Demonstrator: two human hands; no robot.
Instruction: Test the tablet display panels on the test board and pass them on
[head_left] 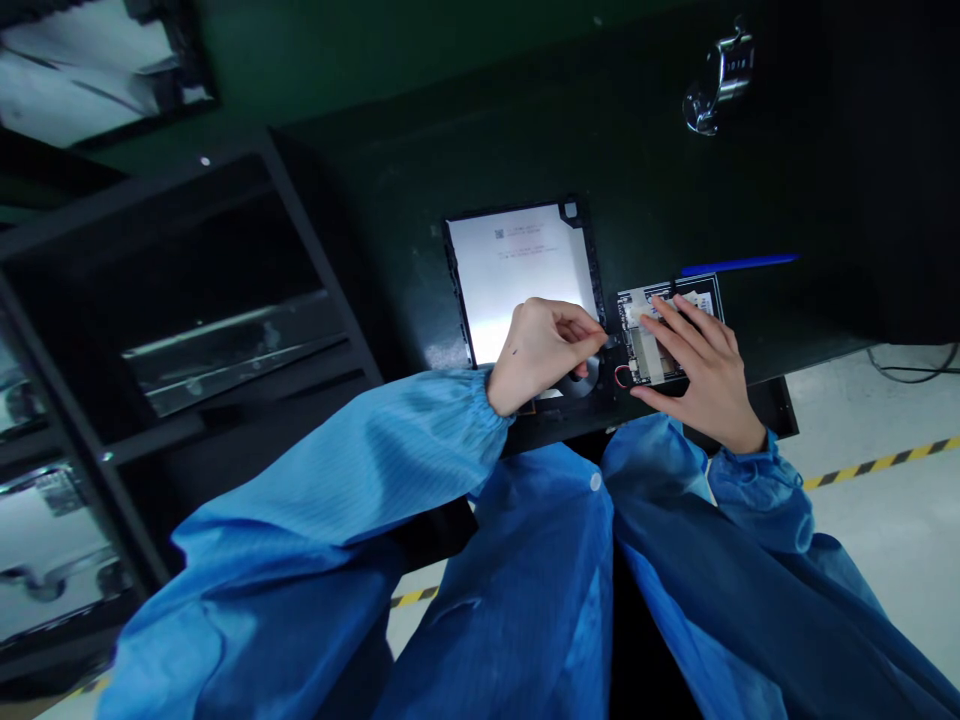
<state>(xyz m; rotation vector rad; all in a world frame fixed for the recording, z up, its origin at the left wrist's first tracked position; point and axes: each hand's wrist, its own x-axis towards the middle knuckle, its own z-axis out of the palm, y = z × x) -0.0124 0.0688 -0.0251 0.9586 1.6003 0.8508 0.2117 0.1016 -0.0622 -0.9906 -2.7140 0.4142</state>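
My left hand [551, 350] reaches over the lower right of a flat display panel [517, 270] with a silvery back and black frame. Its thumb and forefinger are pinched together at the panel's right edge, and what lies between the tips is too small to make out. Just right of them lies a circuit board [646, 345] with pale tape strips and a thin red wire loop [621, 377] at its lower left corner. Flat across that board rests my right hand [697, 365], fingers spread, covering much of its right half.
A blue pen-like stick [739, 265] lies just beyond the board. Farther back on the dark table sits a shiny metal tape dispenser-like object [724, 80]. To the left stands a black frame or rack [315, 250], and another panel [90, 70] is at top left.
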